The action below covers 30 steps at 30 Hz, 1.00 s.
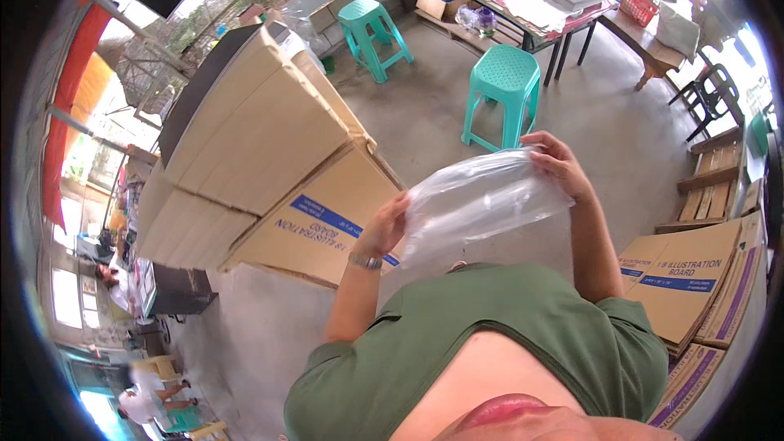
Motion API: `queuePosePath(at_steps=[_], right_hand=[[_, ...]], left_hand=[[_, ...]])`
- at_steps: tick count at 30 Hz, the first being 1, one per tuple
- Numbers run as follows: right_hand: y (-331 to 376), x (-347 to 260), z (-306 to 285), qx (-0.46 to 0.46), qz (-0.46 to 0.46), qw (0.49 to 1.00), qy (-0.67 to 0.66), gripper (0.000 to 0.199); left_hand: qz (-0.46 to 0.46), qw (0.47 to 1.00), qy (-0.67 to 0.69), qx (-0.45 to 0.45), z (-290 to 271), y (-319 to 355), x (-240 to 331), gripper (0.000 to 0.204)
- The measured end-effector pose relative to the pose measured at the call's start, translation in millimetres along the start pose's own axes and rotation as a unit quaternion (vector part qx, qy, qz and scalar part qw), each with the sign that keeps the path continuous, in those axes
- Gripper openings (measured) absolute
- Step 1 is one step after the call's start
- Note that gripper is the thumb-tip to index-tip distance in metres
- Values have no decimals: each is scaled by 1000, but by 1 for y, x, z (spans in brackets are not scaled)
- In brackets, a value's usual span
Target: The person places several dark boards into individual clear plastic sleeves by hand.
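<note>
A clear plastic bag (482, 200) is stretched between my two hands in front of my body. My left hand (385, 227), with a watch (365, 261) on the wrist, grips the bag's left end. At the upper right corner, my right hand (563, 165) holds the other end between thumb and fingers. The plastic is see-through and creased, and nothing shows inside it. Close beyond my left hand stands a tall stack of board packs (253, 131) with a brown printed cardboard side (327, 216) facing me.
Two turquoise stools (505, 82) stand beyond my hands, near a table (592, 2) covered with papers. Cardboard boxes (682, 278) are piled at my right, beside a wooden pallet (709, 184). A dark desk (184, 290) and two people (147, 400) are farther off at the left.
</note>
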State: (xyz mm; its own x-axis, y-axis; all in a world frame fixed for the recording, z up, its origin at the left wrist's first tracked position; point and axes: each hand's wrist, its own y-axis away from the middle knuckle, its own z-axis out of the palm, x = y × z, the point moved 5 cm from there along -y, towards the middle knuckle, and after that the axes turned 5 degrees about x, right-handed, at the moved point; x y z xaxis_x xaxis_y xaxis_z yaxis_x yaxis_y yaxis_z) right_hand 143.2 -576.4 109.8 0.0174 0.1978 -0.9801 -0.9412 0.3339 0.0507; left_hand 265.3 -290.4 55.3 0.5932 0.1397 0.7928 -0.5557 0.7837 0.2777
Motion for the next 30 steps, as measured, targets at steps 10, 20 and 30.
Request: queuePosePath(at_steps=[10,20,30], right_hand=[[-180,59,-128,250,70,958,-121,27],[-563,4,-98,65,54,996,-41,26],[-861,41,-31,-63,95,992,-49,22]], left_hand=[[-54,984,94,-144,-7,-323,89,47],[44,983,178,-6,-173,-516,226,44],[20,969,175,173,-356,-682,333,37]])
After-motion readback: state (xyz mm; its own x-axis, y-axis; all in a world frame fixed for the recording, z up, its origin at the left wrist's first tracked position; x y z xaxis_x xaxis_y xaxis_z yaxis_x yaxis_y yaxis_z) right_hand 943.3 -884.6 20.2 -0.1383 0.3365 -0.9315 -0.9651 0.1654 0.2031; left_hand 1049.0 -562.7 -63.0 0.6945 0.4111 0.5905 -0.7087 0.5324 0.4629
